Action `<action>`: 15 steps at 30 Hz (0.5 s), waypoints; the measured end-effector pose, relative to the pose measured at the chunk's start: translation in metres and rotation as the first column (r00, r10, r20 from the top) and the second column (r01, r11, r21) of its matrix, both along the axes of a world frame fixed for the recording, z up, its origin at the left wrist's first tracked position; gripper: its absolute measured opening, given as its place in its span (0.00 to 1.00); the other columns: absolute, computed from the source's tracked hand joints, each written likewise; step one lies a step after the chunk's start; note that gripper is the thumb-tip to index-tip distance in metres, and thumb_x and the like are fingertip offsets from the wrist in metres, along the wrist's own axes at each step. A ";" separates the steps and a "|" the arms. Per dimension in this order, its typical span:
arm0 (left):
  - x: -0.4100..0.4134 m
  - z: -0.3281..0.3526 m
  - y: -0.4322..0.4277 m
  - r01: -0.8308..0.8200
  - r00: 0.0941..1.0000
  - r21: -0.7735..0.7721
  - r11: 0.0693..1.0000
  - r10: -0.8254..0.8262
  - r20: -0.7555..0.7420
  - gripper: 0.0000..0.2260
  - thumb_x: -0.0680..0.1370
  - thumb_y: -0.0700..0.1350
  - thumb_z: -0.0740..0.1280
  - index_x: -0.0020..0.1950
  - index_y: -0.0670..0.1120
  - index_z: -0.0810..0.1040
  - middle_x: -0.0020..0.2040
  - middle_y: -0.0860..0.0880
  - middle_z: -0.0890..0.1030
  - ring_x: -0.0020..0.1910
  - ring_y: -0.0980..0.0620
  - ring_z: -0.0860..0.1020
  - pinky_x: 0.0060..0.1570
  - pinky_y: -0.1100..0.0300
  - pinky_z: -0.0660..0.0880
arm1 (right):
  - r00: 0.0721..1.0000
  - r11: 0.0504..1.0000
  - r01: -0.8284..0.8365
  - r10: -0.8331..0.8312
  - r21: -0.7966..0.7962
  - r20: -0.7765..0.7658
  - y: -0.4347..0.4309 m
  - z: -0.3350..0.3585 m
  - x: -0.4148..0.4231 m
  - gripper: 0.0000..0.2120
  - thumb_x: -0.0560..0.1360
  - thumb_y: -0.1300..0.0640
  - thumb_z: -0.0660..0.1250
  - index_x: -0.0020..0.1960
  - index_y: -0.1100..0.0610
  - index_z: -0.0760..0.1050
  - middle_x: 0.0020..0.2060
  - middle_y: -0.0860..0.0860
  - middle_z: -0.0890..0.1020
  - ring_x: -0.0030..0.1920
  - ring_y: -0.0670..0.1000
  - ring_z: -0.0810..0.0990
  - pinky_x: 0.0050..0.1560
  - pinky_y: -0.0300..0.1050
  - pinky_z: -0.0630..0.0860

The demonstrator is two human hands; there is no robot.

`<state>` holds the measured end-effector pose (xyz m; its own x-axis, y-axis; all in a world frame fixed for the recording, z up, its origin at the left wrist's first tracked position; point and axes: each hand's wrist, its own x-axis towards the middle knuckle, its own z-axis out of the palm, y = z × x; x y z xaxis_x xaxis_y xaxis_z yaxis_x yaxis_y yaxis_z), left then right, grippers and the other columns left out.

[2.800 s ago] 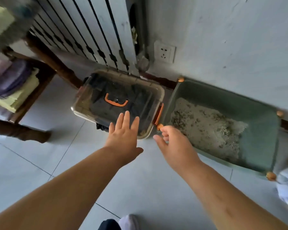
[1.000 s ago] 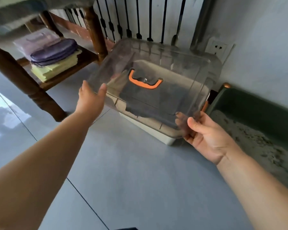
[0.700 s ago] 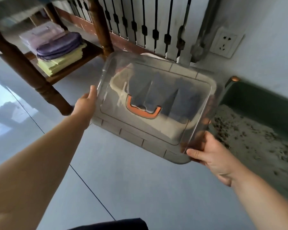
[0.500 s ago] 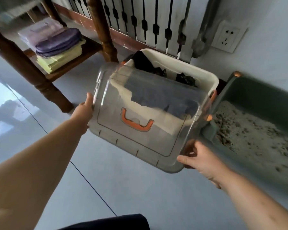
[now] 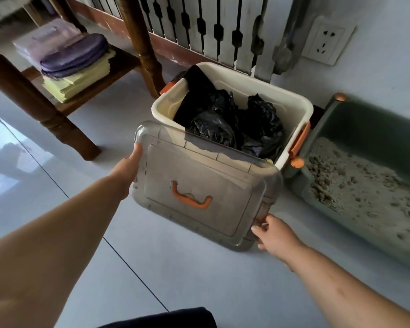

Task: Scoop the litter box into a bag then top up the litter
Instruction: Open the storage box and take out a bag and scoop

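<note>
A clear plastic lid with an orange handle is tilted in front of the cream storage bin. My left hand grips the lid's left edge. My right hand grips its lower right corner. The open bin holds crumpled black plastic bags. To the right on the floor stands the green litter box, with grey clumpy litter inside.
A wooden table leg and a low shelf with folded purple and yellow cloths stand at the left. A white radiator and a wall socket are behind the bin. Grey tiled floor lies in front.
Both hands lifted the lid off the bin and brought it down and towards me. The bags inside the bin are now uncovered.
</note>
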<state>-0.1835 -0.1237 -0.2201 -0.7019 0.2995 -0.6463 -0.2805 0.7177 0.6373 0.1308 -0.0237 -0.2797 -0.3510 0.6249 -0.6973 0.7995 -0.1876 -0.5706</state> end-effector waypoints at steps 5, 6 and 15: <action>0.003 0.002 0.016 0.049 0.981 -0.040 0.998 -0.056 -0.185 0.40 0.76 0.73 0.50 0.74 0.44 0.68 0.70 0.45 0.73 0.68 0.41 0.71 0.61 0.47 0.68 | 0.999 0.999 -0.037 0.037 0.027 0.012 0.014 0.009 0.005 0.09 0.74 0.57 0.66 0.54 0.52 0.74 0.45 0.47 0.81 0.48 0.51 0.81 0.54 0.50 0.79; 0.004 0.004 0.021 0.063 0.969 -0.037 0.997 -0.070 -0.237 0.39 0.76 0.71 0.50 0.74 0.44 0.68 0.69 0.44 0.74 0.65 0.41 0.72 0.57 0.49 0.69 | 1.000 0.998 -0.019 0.018 0.059 0.003 0.018 0.013 0.006 0.09 0.73 0.57 0.65 0.53 0.51 0.74 0.46 0.47 0.81 0.48 0.51 0.81 0.52 0.50 0.79; 0.034 0.036 0.075 0.258 0.694 -0.060 0.964 -0.229 -0.683 0.25 0.81 0.59 0.60 0.75 0.48 0.67 0.73 0.47 0.69 0.74 0.47 0.62 0.69 0.45 0.65 | 0.992 0.793 0.097 -0.027 0.601 -0.125 0.061 0.091 0.003 0.08 0.77 0.53 0.65 0.55 0.54 0.73 0.49 0.50 0.75 0.40 0.42 0.74 0.32 0.33 0.66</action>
